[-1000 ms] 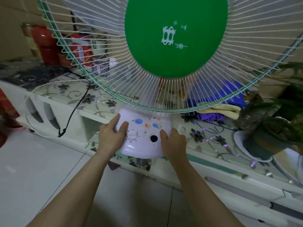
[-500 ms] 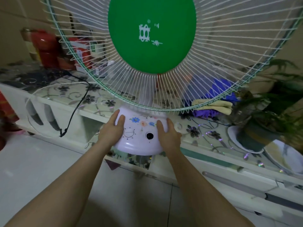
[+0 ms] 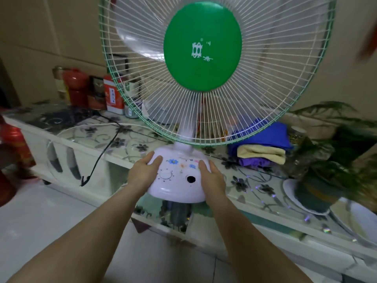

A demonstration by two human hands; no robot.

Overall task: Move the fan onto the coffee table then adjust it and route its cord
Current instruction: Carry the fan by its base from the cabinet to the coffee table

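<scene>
A table fan stands in front of me with a white wire cage, a green centre disc (image 3: 202, 46) and a white flowered base (image 3: 177, 178). My left hand (image 3: 143, 172) grips the base's left side and my right hand (image 3: 212, 176) grips its right side. The base sits at the front edge of the glass-topped coffee table (image 3: 126, 139), partly overhanging it. A thin white cord (image 3: 85, 127) loops over the table's left part; I cannot tell where it ends.
A black cord (image 3: 102, 154) hangs over the table's front edge at left. Red tins and bottles (image 3: 89, 90) stand at the back left. Folded blue and yellow cloths (image 3: 263, 146) and a potted plant (image 3: 330, 160) on a white plate are at right.
The fan appears more upright and further from me, its green disc higher in view. Both hands keep the same hold on the base.
</scene>
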